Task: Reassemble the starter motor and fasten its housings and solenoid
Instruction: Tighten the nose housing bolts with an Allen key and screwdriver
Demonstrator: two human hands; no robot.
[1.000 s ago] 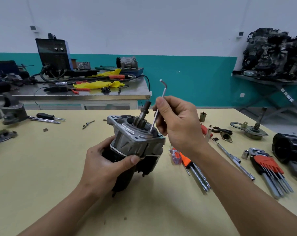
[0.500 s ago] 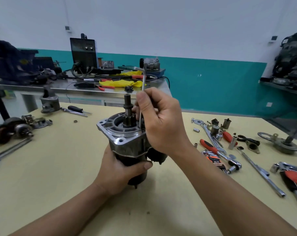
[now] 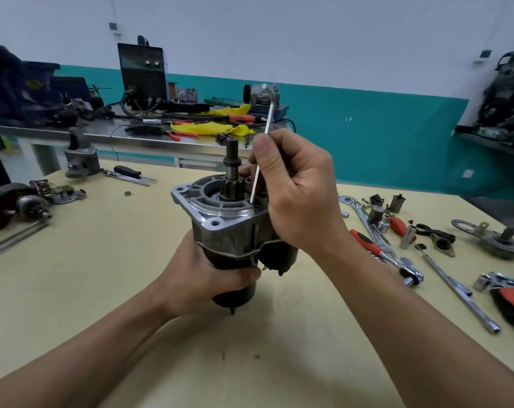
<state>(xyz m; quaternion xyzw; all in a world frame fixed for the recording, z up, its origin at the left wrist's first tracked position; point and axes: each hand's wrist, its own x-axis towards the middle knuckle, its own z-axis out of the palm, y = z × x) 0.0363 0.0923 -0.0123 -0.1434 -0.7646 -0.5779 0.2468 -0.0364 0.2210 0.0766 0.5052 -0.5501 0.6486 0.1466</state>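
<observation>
The starter motor (image 3: pixel 229 228) stands upright on the yellow table (image 3: pixel 102 290), silver nose housing on top with its pinion shaft (image 3: pixel 231 169) pointing up. My left hand (image 3: pixel 202 275) wraps the dark body from the front left. My right hand (image 3: pixel 297 189) pinches a thin silver hex key (image 3: pixel 263 151) held nearly upright. The key's lower tip sits in a recess at the right rim of the nose housing, and its bent end points up. The dark solenoid (image 3: pixel 279 257) hangs on the motor's right side, partly hidden by my right wrist.
Right of the motor lie a red-handled ratchet (image 3: pixel 385 254), sockets (image 3: pixel 407 237), an extension bar (image 3: pixel 456 290), a hex key set (image 3: pixel 512 298) and a flange part (image 3: pixel 497 240). An armature and spare parts (image 3: pixel 17 201) lie at the left. A steel bench (image 3: pixel 132 134) with a welder stands behind.
The view swung left and then closed in on the motor. My right hand shifted the hex key from a slant to nearly upright, its tip staying at the housing's right rim.
</observation>
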